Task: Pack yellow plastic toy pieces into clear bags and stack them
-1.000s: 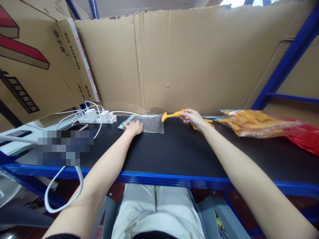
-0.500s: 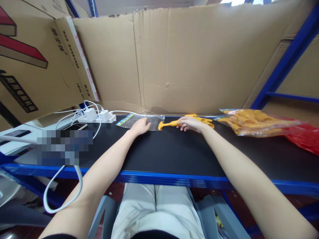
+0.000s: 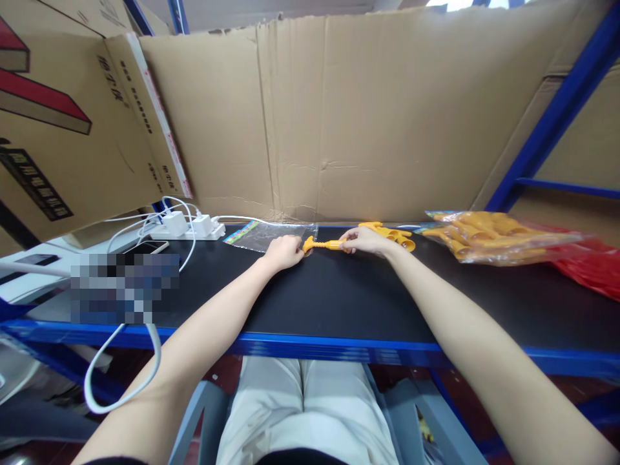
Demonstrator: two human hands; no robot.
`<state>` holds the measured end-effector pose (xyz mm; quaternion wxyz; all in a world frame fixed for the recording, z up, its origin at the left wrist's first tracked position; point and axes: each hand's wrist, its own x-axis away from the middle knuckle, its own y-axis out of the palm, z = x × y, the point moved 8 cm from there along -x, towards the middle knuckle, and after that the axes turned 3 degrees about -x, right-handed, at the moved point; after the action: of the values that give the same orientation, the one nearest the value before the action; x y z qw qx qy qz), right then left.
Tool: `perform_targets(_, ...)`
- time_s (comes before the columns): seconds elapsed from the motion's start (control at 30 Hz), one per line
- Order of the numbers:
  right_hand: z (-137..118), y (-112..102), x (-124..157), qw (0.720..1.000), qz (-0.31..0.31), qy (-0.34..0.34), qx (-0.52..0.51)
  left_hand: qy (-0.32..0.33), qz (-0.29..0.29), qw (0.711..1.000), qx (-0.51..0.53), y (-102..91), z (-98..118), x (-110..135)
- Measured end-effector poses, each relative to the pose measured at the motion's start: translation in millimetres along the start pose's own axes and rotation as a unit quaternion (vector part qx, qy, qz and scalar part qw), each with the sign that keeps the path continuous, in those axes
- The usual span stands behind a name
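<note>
A yellow plastic toy hammer (image 3: 328,245) with a ribbed shank lies crosswise between my hands, just above the black tabletop. My right hand (image 3: 364,240) is closed round its handle end. My left hand (image 3: 285,252) has its fingers curled at the hammer's head, touching it; how much of the head they cover is hard to see. A clear plastic bag (image 3: 259,237) with a colourful header lies flat behind my left hand, partly hidden by it. More yellow plastic pieces (image 3: 387,234) lie loose just beyond my right hand.
To the right, a clear bag of yellow pieces (image 3: 489,236) rests beside red plastic (image 3: 593,261). A white power strip (image 3: 210,227) with plugs and cables stands at the back left. Cardboard (image 3: 387,116) walls the back; a blue edge (image 3: 339,347) runs along the front.
My left hand has moved right and nearer, off the clear bag to the hammer's head, its fingers now curled. My right hand has shifted slightly left with the hammer.
</note>
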<state>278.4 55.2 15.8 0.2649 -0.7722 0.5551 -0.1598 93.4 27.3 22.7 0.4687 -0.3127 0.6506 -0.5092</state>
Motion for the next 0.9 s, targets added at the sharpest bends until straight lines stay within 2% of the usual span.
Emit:
perform_targets(0.17, -16, 4, 0, 0.999, 0.032, -0.025, 0.003, 0.05, 0.035, 0.998, 0.0, -7.5, 20, 4)
perform_targets(0.33, -24, 16, -3, 0.997, 0.048, -0.047, 0.035, 0.081, 0.031, 0.996, 0.014, -6.8, 34, 8)
perform_targets(0.43, -22, 23, -7, 0.995, 0.057, -0.062, 0.047, 0.12, 0.024, 0.992, 0.044, -7.7, 40, 10)
perform_targets(0.5, -17, 30, -9, 0.996, 0.036, -0.063, 0.051, 0.126, 0.037, 0.989, 0.067, -11.7, 35, 9)
perform_targets(0.57, -14, 35, -9, 0.996, 0.011, -0.058, 0.063, 0.081, 0.062, 0.992, 0.081, -16.4, 17, 3)
perform_targets(0.7, -14, 35, -6, 0.991, 0.01, -0.05, 0.127, -0.126, 0.108, 0.985, 0.056, -20.5, -48, -3)
perform_targets(0.77, -18, 33, -5, 0.984, 0.025, -0.055, 0.166, -0.231, 0.083, 0.969, 0.032, -14.3, -81, 2)
perform_targets(0.83, -23, 31, -4, 0.978, 0.052, -0.066, 0.192, -0.327, 0.021, 0.944, 0.047, -0.6, -111, 11)
perform_targets(0.9, -27, 29, -2, 0.975, 0.073, -0.074, 0.198, -0.362, -0.032, 0.928, 0.079, 12.5, -127, 15)
